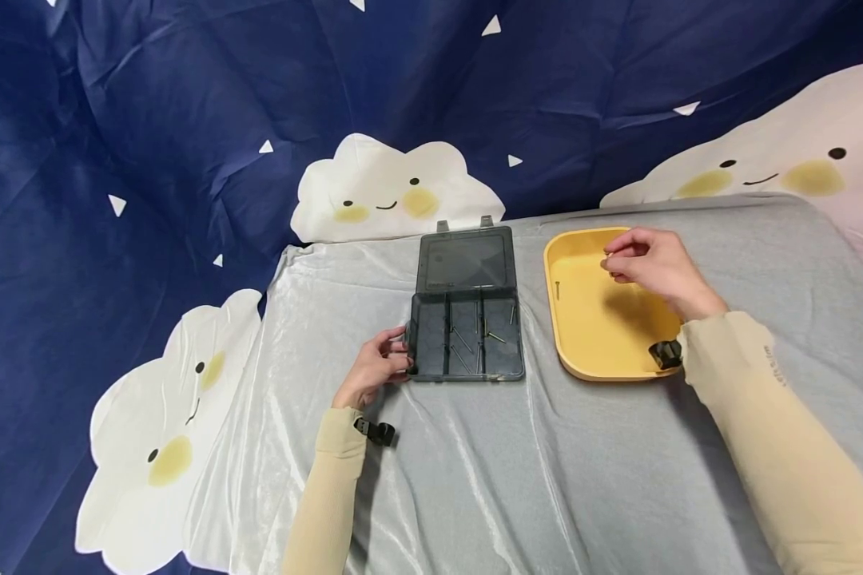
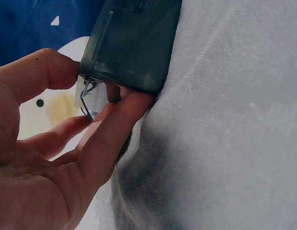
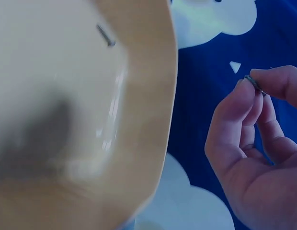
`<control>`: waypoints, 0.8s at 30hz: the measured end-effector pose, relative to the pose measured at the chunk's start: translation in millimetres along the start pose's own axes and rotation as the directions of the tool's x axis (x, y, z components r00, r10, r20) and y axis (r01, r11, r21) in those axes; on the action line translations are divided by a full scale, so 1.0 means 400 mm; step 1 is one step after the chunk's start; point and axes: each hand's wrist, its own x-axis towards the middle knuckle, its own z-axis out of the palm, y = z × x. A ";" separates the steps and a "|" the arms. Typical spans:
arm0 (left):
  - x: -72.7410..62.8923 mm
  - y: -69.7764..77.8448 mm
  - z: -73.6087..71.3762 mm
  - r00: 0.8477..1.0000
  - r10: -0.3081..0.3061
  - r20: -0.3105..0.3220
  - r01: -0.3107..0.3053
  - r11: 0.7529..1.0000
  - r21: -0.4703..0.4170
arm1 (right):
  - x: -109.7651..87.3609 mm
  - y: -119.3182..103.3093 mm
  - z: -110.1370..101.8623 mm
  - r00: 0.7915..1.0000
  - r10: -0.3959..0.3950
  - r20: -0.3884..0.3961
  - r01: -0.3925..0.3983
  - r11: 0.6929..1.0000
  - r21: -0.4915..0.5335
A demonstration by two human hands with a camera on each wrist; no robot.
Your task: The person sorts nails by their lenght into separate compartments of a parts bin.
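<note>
A dark see-through compartment box lies with its lid folded back, away from me. Several screws lie in its middle and right compartments; the left column holds none that I can see. My left hand grips the box's left side, its thumb and fingers about the edge in the left wrist view. Over a yellow tray, my right hand pinches a small screw between thumb and index finger. Another screw lies on the tray floor near its left wall.
Grey cloth covers the table, with wrinkles in front of the box. The tray stands to the right of the box, a strip of cloth between them. Behind the table hangs a dark blue curtain with cloud shapes.
</note>
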 end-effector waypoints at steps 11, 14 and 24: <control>-0.002 0.006 0.000 1.000 -0.012 -0.005 0.012 1.000 0.002 | -0.040 -0.044 0.080 0.989 -0.010 0.150 -0.024 0.974 0.224; -0.001 0.007 0.000 1.000 -0.009 -0.005 0.009 1.000 -0.002 | -0.043 -0.051 0.103 0.981 -0.012 0.196 -0.022 0.985 0.173; 0.000 0.004 0.000 1.000 0.004 -0.001 -0.004 1.000 -0.024 | -0.046 -0.059 0.181 0.941 0.004 0.339 0.011 0.999 -0.041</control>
